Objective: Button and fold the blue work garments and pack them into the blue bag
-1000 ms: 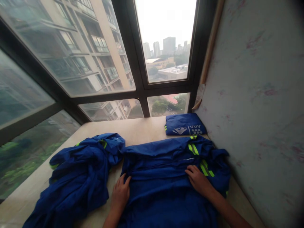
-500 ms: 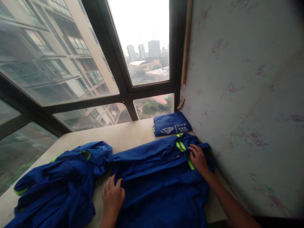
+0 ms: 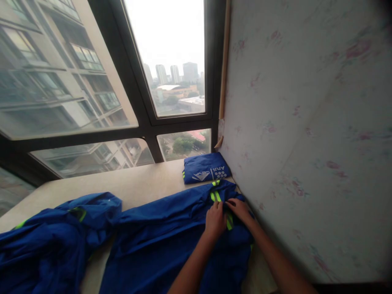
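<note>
A blue work jacket (image 3: pixel 159 237) with yellow-green strips lies spread out in front of me. My left hand (image 3: pixel 215 219) rests on its right part beside a bright strip, fingers bent down and closed on the cloth. Just right of it, my right hand (image 3: pixel 239 209) pinches the same area between thumb and fingers. The fingertips nearly meet, and the exact fold they hold is partly hidden. Beyond the hands, against the wall corner, sits a folded blue garment (image 3: pixel 206 168) with white "Anji CEVA" print facing up.
A second, crumpled blue garment (image 3: pixel 49 241) lies at the left, touching the jacket's edge. Everything lies on a pale sill-like surface (image 3: pixel 137 183). Dark window frames (image 3: pixel 180 124) border the far side, and a flowered papered wall (image 3: pixel 290 134) rises close on the right.
My left hand has moved from the jacket's left edge across to its right part, close to my right hand. My right hand's fingers have closed on the cloth. The view has turned right.
</note>
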`<act>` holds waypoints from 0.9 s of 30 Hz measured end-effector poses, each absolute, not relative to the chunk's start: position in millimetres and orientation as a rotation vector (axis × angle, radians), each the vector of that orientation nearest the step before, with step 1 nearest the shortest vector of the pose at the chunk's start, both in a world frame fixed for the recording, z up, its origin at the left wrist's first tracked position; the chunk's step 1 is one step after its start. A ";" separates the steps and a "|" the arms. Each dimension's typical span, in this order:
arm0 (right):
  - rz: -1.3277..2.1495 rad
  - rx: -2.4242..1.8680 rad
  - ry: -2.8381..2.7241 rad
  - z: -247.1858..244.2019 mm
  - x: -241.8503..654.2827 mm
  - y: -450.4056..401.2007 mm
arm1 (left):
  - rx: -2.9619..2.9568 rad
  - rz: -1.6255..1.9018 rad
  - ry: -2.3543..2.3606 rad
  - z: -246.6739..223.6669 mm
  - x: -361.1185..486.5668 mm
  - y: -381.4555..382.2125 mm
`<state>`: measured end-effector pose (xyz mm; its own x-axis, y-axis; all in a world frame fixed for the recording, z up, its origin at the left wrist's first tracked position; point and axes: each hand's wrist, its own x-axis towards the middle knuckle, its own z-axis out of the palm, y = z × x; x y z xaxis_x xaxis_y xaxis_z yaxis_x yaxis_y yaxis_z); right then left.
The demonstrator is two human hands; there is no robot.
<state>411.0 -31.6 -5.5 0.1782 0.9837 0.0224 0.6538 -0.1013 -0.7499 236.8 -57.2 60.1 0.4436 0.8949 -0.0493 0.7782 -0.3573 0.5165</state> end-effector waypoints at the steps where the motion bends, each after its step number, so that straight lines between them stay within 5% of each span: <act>1: 0.687 -1.818 -1.557 -6.3 411.0 -34.0 | 2.209 0.329 1.405 58.6 245.1 -49.3; 15: 0.696 -1.921 -1.574 -5.4 389.4 -46.9 | 2.106 0.502 1.428 19.2 236.2 -43.8; 27: 0.811 -2.287 -1.434 10.6 381.4 -29.5 | 2.391 0.090 1.218 36.7 236.0 -26.9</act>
<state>381.4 -29.5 10.6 0.3343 0.8956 -0.2936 0.7132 -0.4440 -0.5424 236.0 -26.9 36.7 0.6076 0.7812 -0.1435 0.7518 -0.5073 0.4213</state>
